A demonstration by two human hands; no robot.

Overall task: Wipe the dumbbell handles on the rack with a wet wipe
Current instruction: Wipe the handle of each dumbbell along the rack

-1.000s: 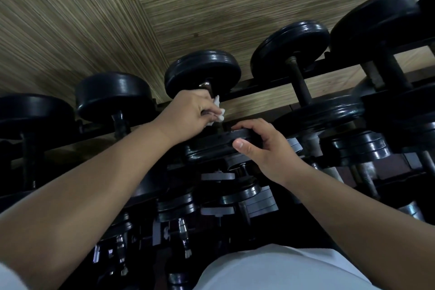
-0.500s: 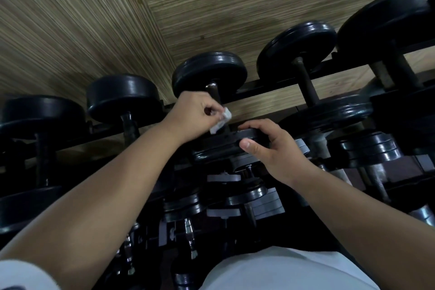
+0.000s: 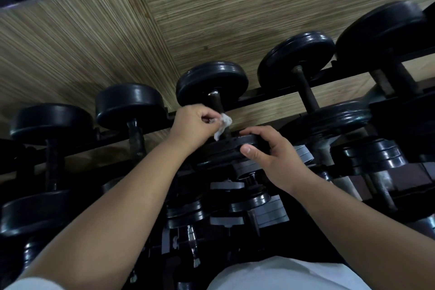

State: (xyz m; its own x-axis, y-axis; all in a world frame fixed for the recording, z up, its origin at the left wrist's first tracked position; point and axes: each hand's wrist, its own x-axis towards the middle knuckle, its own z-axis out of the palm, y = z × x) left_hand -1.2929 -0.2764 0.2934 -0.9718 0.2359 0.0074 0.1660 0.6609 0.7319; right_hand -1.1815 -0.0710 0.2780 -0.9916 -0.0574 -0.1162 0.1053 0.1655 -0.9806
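Dumbbell handle [image 3: 214, 103] under treatment belongs to the centre dumbbell on the top row of the rack [image 3: 270, 95], its dark bar running from a near plate [image 3: 231, 146] to a far plate [image 3: 211, 85]. Nearest the camera, lower rows of dumbbells crowd the rack below both forearms. The right hand [image 3: 274, 160] grips the rim of the near plate, fingers [image 3: 261, 133] curled over its top edge and thumb pressed on its face. The left hand [image 3: 194, 125] is closed beside the bar, fingers pinching a crumpled white wet wipe [image 3: 223, 125] that hangs against the bar's lower end. Neighbouring dumbbells stand on either side. Beyond the rack lies striped wood-grain flooring [image 3: 235, 19].
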